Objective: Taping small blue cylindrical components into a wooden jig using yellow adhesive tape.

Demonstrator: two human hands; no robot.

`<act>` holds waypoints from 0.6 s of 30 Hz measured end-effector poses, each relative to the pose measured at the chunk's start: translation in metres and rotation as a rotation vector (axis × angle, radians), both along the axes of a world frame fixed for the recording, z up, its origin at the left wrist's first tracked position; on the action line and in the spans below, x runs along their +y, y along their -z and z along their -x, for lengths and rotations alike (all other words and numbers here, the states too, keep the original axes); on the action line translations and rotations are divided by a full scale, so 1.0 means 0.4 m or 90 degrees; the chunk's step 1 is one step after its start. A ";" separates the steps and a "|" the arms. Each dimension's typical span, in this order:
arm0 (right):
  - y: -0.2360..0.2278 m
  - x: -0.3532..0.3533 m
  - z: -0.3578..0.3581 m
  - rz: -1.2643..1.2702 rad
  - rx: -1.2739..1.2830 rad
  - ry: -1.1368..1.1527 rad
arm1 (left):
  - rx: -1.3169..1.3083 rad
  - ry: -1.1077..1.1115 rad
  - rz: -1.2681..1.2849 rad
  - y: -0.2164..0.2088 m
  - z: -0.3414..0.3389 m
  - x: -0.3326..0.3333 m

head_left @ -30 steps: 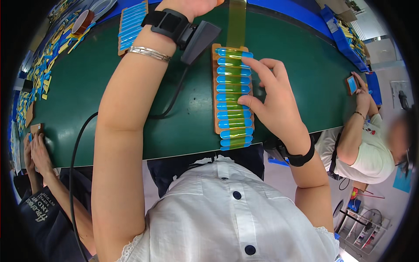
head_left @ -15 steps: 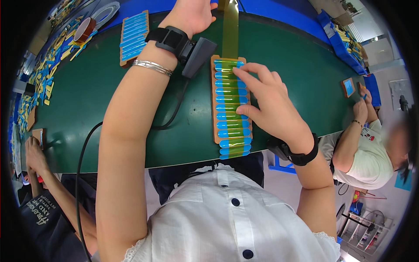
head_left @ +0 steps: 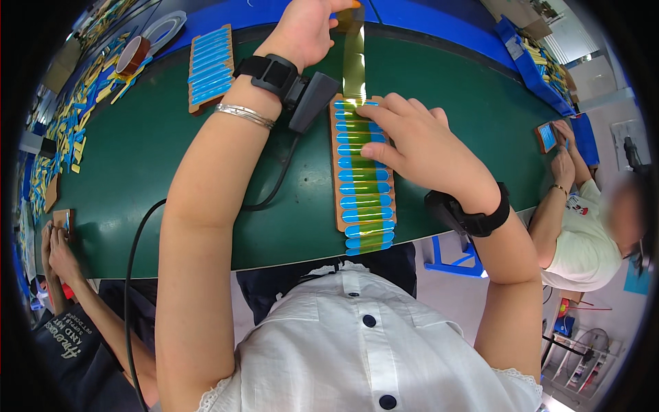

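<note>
The green table (head_left: 295,226) is stretching out on either side of the brown board (head_left: 336,196), which is lying near the table's front edge. Well right of the board, one co-worker (head_left: 576,237) is handling a small panel (head_left: 547,137); well left of it, another co-worker (head_left: 63,255) is touching a brown block (head_left: 63,218). Beyond the board and to its right, a blue bin (head_left: 528,74) is holding yellow and blue pieces. The right hand (head_left: 419,141) is resting on the board, thumb and index finger spread, grasping nothing. The left hand (head_left: 302,31) is reaching past the board's far end, index finger at the tape's top; whether it is gripping the tape, one cannot tell. Left of the board, a second board (head_left: 198,107) is lying. The yellowish tape (head_left: 354,65) is running down along the board's middle. Blue strips (head_left: 345,176) are lying crosswise on the board under the tape, the last ones jutting past its near end.
</note>
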State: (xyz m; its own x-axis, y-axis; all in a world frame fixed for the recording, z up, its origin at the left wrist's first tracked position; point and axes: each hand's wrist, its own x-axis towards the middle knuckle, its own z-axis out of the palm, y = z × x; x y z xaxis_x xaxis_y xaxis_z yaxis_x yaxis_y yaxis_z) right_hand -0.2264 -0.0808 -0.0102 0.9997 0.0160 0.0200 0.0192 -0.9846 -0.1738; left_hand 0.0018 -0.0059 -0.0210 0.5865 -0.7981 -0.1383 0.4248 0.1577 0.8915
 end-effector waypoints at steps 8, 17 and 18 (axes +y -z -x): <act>0.024 0.024 -0.042 0.240 -0.135 -0.060 | 0.003 -0.003 0.007 -0.005 0.011 0.003; 0.038 0.018 -0.045 0.226 -0.150 -0.071 | 0.027 0.029 0.093 -0.027 0.009 0.005; 0.032 0.001 -0.050 0.233 -0.163 -0.073 | 0.015 0.027 0.099 -0.025 -0.009 0.016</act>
State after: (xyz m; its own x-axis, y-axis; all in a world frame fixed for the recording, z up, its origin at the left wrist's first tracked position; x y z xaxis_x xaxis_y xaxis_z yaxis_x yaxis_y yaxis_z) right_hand -0.2062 -0.0802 -0.0230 0.9548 0.1780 0.2379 0.1284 -0.9693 0.2097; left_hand 0.0053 0.0003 -0.0109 0.5503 -0.8346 -0.0240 0.4538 0.2749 0.8476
